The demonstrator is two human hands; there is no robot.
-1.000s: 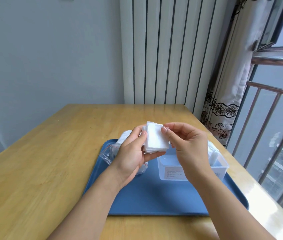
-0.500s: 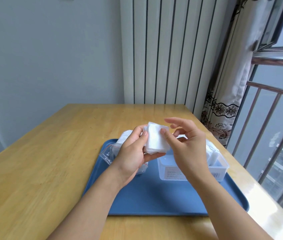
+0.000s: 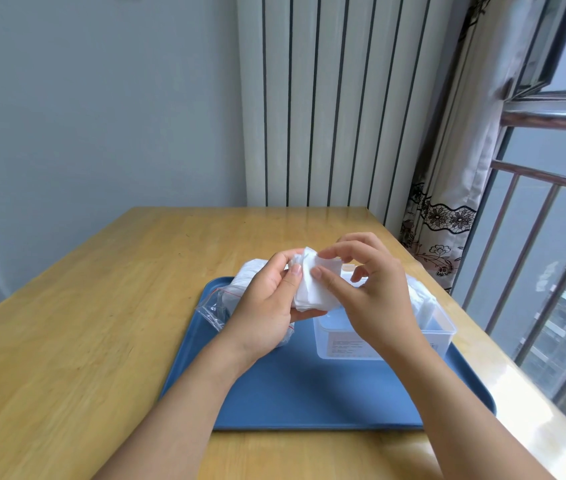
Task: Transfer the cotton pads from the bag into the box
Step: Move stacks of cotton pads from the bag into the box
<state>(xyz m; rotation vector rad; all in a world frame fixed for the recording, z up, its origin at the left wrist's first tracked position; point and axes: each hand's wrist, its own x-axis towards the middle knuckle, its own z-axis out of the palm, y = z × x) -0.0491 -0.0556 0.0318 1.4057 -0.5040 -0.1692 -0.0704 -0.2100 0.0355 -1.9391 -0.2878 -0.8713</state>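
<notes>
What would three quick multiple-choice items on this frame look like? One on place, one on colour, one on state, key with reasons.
1. Where does the clear box stand?
A. on the right part of the tray
B. on the bare table
C. on the windowsill

2. What colour is the tray?
A. red
B. blue
C. green

3. What is the left hand doing?
A. lying flat on the table
B. reaching into the bag
C. gripping a stack of cotton pads

Key:
1 A: the box sits on the tray's right part, partly behind the right hand.
2 B: the tray surface is plain blue on the wooden table.
3 C: its fingers curl round the cotton pads, held above the tray, while the bag lies behind it.
</notes>
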